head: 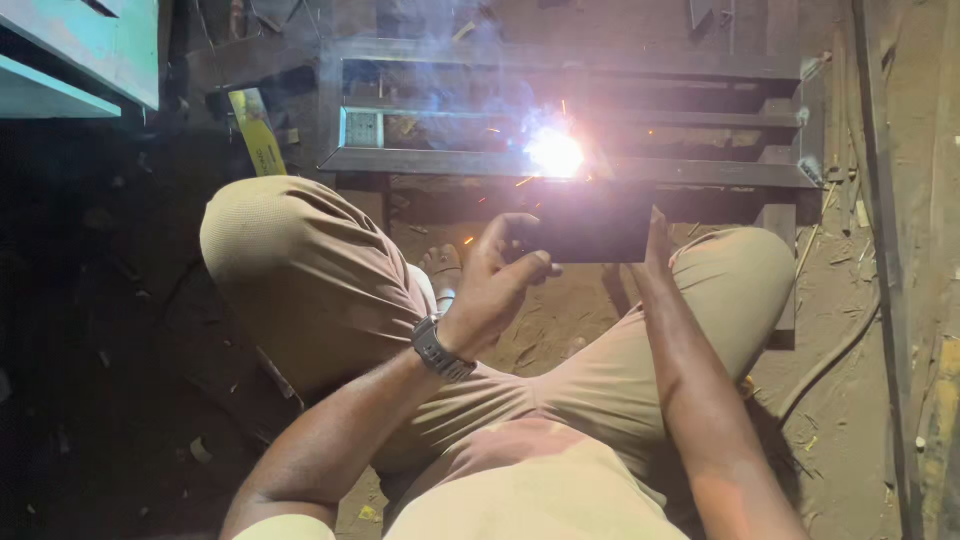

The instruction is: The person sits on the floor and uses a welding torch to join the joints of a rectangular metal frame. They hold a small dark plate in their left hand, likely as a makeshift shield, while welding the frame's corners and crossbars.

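Observation:
I squat over a dirt floor in tan trousers. My left hand (497, 275), with a dark watch on the wrist, grips the left edge of a dark rectangular shield plate (590, 222) held up in front of me. My right hand (655, 250) reaches forward behind and under that plate, and most of it is hidden, so what it holds cannot be seen. Just beyond the plate a bright white welding arc (555, 152) burns on a steel bar of a metal frame (560, 165), throwing sparks and smoke.
The welded frame of flat steel bars spans the far side. A teal metal object (90, 50) sits at the top left. A yellow strip (258, 135) leans beside the frame. A dark cable (830, 355) curves over the dirt at the right.

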